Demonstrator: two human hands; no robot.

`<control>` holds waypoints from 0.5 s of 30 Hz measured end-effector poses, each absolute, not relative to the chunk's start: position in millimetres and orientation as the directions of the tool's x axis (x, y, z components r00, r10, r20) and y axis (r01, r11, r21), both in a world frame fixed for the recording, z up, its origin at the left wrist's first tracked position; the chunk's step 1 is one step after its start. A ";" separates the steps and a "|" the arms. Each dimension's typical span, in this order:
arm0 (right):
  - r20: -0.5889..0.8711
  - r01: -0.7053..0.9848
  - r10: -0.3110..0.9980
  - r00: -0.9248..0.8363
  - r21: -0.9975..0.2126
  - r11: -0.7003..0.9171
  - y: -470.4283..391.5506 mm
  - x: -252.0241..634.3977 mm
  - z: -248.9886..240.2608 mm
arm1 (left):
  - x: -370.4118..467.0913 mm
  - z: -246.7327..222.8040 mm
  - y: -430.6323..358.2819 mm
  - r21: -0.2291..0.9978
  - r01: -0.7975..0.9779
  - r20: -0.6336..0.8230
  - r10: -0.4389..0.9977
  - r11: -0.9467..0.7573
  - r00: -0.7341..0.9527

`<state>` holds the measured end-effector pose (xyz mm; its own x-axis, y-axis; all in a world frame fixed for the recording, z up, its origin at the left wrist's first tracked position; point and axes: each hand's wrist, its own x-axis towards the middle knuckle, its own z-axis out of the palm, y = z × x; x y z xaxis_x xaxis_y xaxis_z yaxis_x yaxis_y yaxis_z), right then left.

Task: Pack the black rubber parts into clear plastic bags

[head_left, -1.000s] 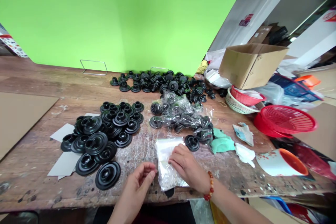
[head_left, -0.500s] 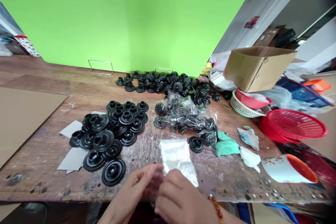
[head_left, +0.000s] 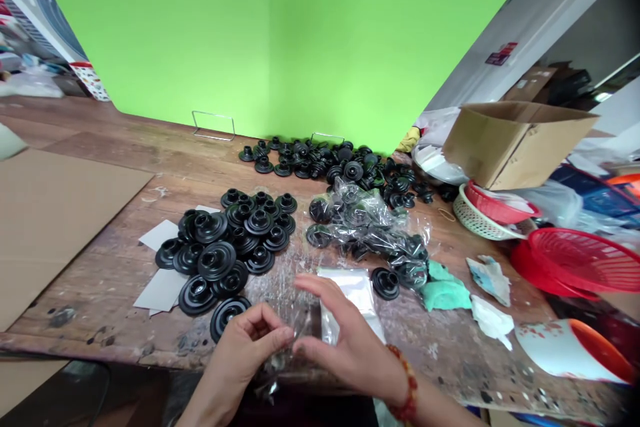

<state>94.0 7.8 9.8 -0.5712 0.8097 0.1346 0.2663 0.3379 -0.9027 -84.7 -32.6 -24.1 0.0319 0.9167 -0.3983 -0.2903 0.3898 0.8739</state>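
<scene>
Left hand (head_left: 253,347) pinches clear bag (head_left: 281,361) at front of table (head_left: 425,353); right hand (head_left: 357,347) wide open beside it, can't tell if touching. Wrappers (head_left: 367,213) farther back hold black discs (head_left: 320,210); small red basket (head_left: 493,211) has papers (head_left: 507,198).

1. I've got a bright green panel (head_left: 280,40) standing across the back, filling most of the upper view, a vertical shade change near mid-width.
2. Worktable (head_left: 440,350): brown wood-grain top, scuffed, dark spots toward the front edge.
3. To the right I see a pale grey pillar (head_left: 537,23), slanted in my view, red-purple label (head_left: 501,53) on it.
4. Beyond it, grey wall (head_left: 583,30), small bright light (head_left: 604,97) at far right.
5. Floor under the table: dark, can't make out detail.
</scene>
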 end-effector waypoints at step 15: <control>-0.370 -0.172 0.719 -0.589 -0.812 -0.558 33.9 54.2 -5.2 | -99.9 -27.4 -28.3 0.848 -0.405 -0.377 0.926 0.341 -0.011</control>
